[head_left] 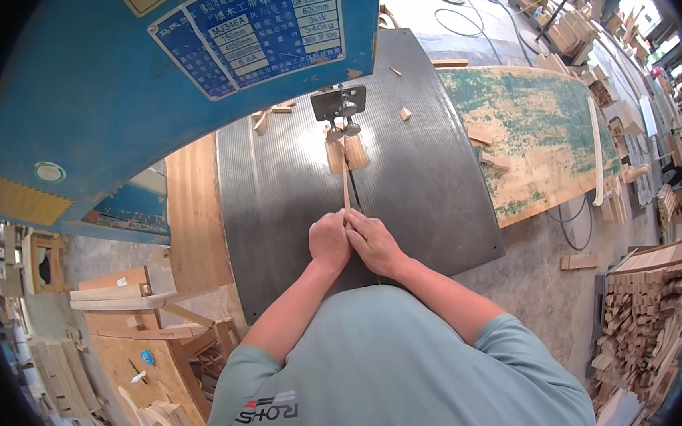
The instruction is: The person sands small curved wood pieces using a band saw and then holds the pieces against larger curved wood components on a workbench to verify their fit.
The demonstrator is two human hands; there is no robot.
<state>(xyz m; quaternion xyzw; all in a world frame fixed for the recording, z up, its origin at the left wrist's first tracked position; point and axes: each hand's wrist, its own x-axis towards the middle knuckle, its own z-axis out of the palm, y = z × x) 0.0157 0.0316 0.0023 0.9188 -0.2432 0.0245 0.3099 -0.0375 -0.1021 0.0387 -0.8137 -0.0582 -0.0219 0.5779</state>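
The left hand point(329, 240) and right hand point(375, 244) grip a thin wood strip point(346, 185). It points forward over the dark surface point(432, 180).

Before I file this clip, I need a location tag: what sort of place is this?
Most likely a woodworking shop: there's a large blue machine that looks like a bandsaw, its metal table with wood scraps on it, and stacked wood strips at right.

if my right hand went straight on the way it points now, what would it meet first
Likely the thin wooden strip, which the right hand seems to be touching; the left hand is just across it. Exact contact and depth are hard to judge here.
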